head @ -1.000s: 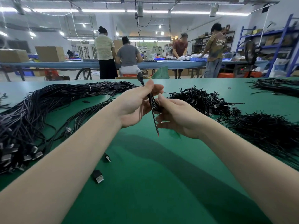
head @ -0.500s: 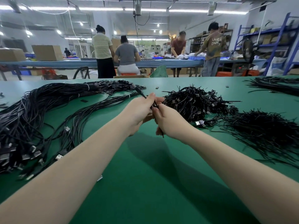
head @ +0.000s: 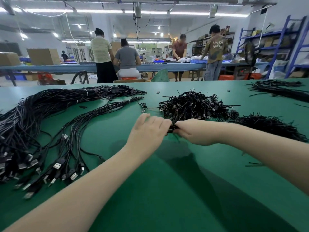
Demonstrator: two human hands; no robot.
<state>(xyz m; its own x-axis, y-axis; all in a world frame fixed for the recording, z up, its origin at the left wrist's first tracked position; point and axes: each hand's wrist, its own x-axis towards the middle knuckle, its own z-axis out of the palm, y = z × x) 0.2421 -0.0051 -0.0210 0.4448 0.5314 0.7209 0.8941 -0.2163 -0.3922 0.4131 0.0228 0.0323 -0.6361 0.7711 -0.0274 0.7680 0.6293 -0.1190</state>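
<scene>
Green surface nearest. Left hand and right hand together, both pinching one small coiled cable, just in front of the coiled-cable pile. Probably light, floppy and springy; grip across the coil's middle.

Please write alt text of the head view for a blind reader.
A left hand and right hand pinch a black cable bundle over a green table, beside a pile of coiled cables. Long USB cables lie left.

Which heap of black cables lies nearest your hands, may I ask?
The tangled middle heap: left hand and right hand meet at its near edge.
</scene>
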